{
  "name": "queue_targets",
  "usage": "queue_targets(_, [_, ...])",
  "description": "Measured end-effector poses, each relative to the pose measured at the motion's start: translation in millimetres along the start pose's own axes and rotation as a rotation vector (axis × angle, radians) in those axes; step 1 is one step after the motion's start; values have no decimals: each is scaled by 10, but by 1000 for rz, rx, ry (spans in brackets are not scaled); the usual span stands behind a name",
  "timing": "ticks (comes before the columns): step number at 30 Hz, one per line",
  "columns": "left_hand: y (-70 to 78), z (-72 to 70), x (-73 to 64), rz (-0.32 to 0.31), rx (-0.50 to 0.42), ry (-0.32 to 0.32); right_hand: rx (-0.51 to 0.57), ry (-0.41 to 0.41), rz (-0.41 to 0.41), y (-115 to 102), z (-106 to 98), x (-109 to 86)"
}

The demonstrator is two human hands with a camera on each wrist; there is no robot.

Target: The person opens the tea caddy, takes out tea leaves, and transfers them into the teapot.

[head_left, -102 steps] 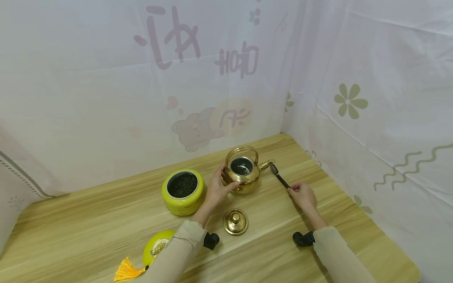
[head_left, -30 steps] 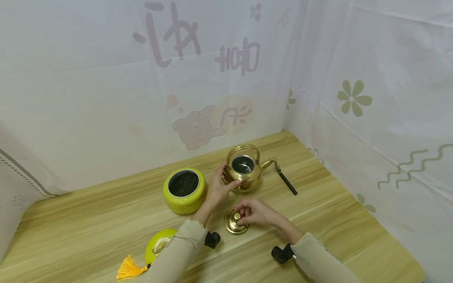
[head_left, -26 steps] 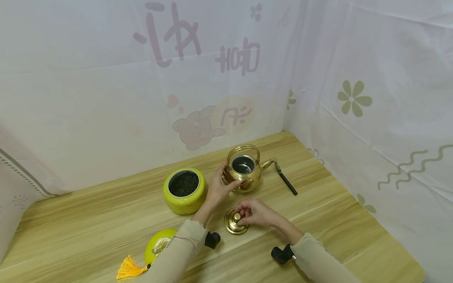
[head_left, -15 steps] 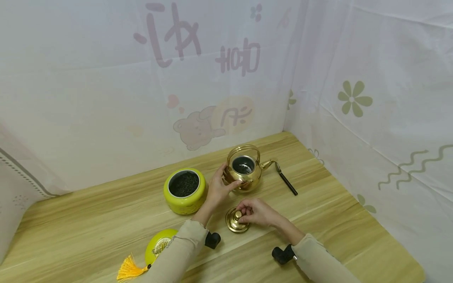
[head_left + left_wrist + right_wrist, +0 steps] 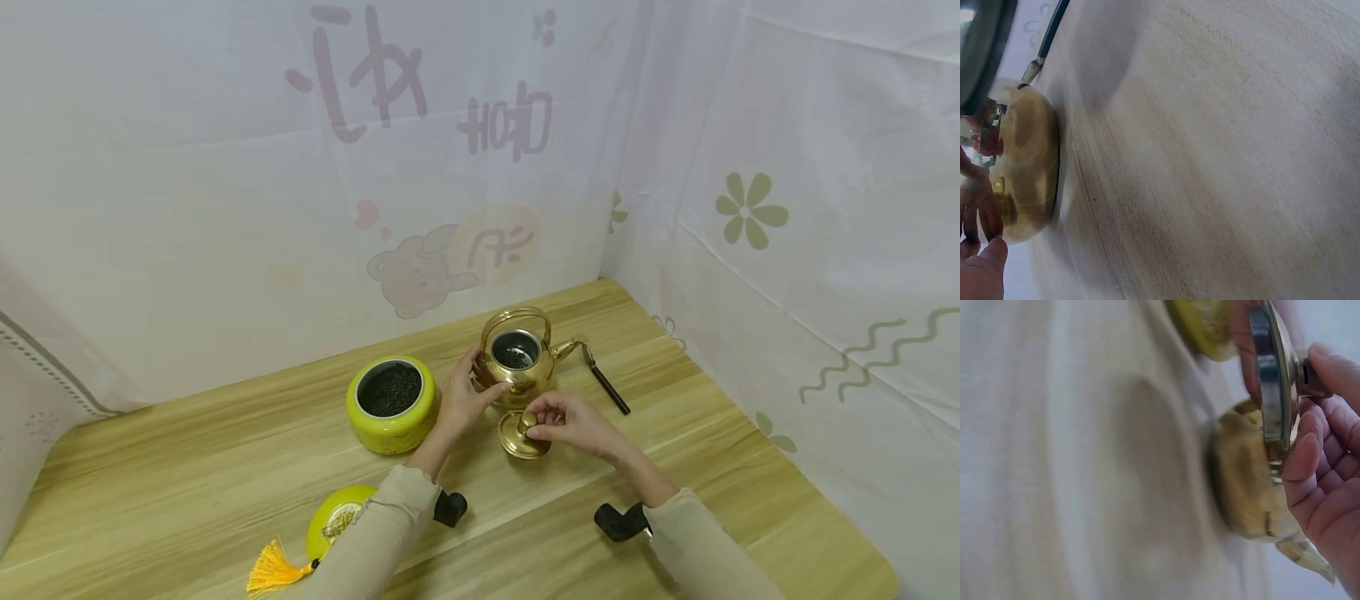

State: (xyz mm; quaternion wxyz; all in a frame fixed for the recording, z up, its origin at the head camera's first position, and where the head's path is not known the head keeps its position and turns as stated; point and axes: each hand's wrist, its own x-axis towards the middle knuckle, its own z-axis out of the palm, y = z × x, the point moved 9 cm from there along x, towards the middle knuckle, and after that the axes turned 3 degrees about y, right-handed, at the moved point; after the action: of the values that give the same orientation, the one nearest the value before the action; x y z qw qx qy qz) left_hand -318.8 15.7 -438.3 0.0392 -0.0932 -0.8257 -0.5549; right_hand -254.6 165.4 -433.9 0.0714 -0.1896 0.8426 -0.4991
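Note:
A gold teapot (image 5: pixel 525 377) with an arched handle stands uncovered near the back of the table, some dark bits inside it. My left hand (image 5: pixel 463 402) holds the pot by its left side, thumb across the front. Between thumb and fingers, my right hand (image 5: pixel 573 423) pinches the knob of the gold teapot lid (image 5: pixel 520 440). In the right wrist view the lid (image 5: pixel 1282 375) is held off the table, in front of the pot. A yellow jar (image 5: pixel 390 429) of dark loose tea leaves stands just left of the left hand.
A black-handled scoop (image 5: pixel 606 390) lies on the wooden table (image 5: pixel 225 433) with its head by the spout. The yellow jar lid (image 5: pixel 330 521) with an orange tassel (image 5: pixel 276 571) lies front left, partly behind my left sleeve. Printed curtains (image 5: pixel 225 208) close off the back and right.
Earlier, the right hand let go of the scoop beside the spout and moved to the lid knob. It has since raised the lid and carried it toward the teapot. The left hand stays put.

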Motion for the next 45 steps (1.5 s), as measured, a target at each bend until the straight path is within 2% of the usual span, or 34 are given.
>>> queue_targets(5, [-7,-2,11,-5,-2,2,53,67,0,-61,-179,45])
queue_targets(10, [7,-12,3,3,10,5,38,214,-85,-170,-352,131])
queue_targets(12, [11,-16,-1,7,17,6,41,274,-74,-197,-404,175])
queue_targets(18, [21,-14,-5,5,2,-6,51,422,65,-224,-479,331])
queue_targets(26, [14,-10,2,2,10,0,-10,576,62,-221,-486,459])
queue_targets(30, [15,-13,-1,4,9,1,-48,627,50,-237,-492,503])
queue_targets(41, [19,-11,-21,4,4,-2,-200,699,46,-307,-508,578])
queue_targets(45, [29,-11,-21,7,-1,-1,-208,709,46,-302,-509,585])
